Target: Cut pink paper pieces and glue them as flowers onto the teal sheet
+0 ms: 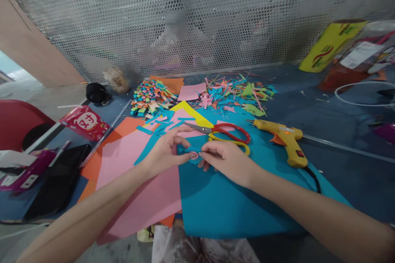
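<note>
Between my two hands is a small fringed paper flower (194, 155), pink in the middle with blue around it. My left hand (168, 148) pinches its left side between thumb and fingers. From the right, the thumb and forefinger of my right hand (226, 158) close on its edge. Just behind the hands lie scissors (231, 131) with one red and one yellow handle. Beneath are a large blue paper sheet (234, 205) and a pink sheet (138, 189), with cut blue strips (159, 127) near my left hand.
A yellow glue gun (285, 135) lies to the right, its cord trailing forward. Behind are a heap of curled paper pieces (151, 96) and a pile of shreds (237, 94). A red packet (84, 123) and a dark phone (58, 185) lie left. Perforated metal (197, 20) borders the table's back.
</note>
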Motion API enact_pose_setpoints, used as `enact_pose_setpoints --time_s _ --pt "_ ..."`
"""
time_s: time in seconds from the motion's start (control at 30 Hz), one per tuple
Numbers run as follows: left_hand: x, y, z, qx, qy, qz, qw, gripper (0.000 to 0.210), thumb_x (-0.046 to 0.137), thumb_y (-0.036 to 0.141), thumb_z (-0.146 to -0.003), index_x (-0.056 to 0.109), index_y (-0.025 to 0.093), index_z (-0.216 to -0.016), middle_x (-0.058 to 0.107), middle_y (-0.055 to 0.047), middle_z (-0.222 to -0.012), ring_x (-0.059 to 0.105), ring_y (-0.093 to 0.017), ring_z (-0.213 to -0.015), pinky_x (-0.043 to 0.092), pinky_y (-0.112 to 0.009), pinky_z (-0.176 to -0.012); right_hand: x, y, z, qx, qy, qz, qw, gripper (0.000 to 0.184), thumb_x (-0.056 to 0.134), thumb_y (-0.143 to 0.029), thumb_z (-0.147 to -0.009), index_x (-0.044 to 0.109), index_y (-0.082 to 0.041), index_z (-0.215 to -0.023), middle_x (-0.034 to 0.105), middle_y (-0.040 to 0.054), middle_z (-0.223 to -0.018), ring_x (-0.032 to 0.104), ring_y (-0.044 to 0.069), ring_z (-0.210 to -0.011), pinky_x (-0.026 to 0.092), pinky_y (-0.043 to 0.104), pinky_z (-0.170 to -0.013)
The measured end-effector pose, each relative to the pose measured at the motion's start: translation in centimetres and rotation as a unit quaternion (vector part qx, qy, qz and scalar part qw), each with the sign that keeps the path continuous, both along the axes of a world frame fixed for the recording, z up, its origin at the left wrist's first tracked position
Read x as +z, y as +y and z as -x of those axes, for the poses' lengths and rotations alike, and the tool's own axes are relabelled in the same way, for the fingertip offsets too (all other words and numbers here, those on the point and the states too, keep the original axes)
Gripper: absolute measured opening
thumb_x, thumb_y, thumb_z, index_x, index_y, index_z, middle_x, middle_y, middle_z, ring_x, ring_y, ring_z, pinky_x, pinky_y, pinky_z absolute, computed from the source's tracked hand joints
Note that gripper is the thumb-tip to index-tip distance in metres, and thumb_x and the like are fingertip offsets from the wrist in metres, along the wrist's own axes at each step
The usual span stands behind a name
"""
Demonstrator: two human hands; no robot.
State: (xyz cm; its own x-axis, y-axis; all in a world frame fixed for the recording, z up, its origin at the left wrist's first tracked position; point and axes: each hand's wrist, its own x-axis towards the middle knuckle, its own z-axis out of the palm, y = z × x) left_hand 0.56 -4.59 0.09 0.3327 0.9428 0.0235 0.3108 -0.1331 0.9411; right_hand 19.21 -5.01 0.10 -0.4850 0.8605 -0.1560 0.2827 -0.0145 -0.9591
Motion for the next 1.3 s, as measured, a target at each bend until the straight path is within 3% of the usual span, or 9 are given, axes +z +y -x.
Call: enact_pose_setpoints --time_s 0.2,0.4,0.7,1.3 --pt "-0.10 0.05 0.07 0.006 0.029 -0.038 0.999 0.056 0.073 0.025 -0.069 0.048 0.018 -0.119 0.059 0.003 -0.072 0.058 -0.013 -0.075 0.042 -0.026 -0.075 0.06 0.07 -0.04 -0.009 -0.017 -0.010 1.000 0.016 0.049 -0.020 -0.084 0.052 -0.019 -0.068 0.063 0.0001 -0.066 0.062 0.011 -0.059 0.047 0.023 -0.055" --pt "-0.25 0.37 0.23 0.016 -0.008 -0.047 0.999 0.052 0.069 0.023 -0.073 0.048 0.016 -0.120 0.063 0.002 -0.073 0.060 -0.012 -0.076 0.042 -0.027 -0.082 -0.04 0.21 -0.20 -0.019 -0.025 -0.033 0.999 0.016 0.048 -0.023 -0.084 0.051 -0.019 -0.069 0.065 0.0018 -0.069 0.062 0.012 -0.058 0.043 0.022 -0.048" --pt "-0.39 0.64 0.44 0.030 -0.014 -0.053 0.998 0.050 0.069 0.027 -0.072 0.050 0.016 -0.117 0.065 0.002 -0.072 0.060 -0.012 -0.072 0.042 -0.025 -0.071 -0.54 0.34 -0.24 -0.020 -0.011 -0.025 0.999 0.015 0.048 -0.025 -0.084 0.050 -0.019 -0.071 0.066 0.0024 -0.070 0.062 0.012 -0.057 0.040 0.020 -0.043" --pt "-0.16 0.65 0.33 0.032 -0.018 -0.039 0.999 0.051 0.071 0.026 -0.070 0.051 0.016 -0.116 0.064 0.003 -0.069 0.059 -0.012 -0.070 0.041 -0.025 -0.070 -0.40 0.25 -0.17 -0.017 -0.006 -0.015 1.000 0.016 0.048 -0.024 -0.085 0.051 -0.018 -0.070 0.066 0.0025 -0.069 0.062 0.011 -0.057 0.040 0.019 -0.043"
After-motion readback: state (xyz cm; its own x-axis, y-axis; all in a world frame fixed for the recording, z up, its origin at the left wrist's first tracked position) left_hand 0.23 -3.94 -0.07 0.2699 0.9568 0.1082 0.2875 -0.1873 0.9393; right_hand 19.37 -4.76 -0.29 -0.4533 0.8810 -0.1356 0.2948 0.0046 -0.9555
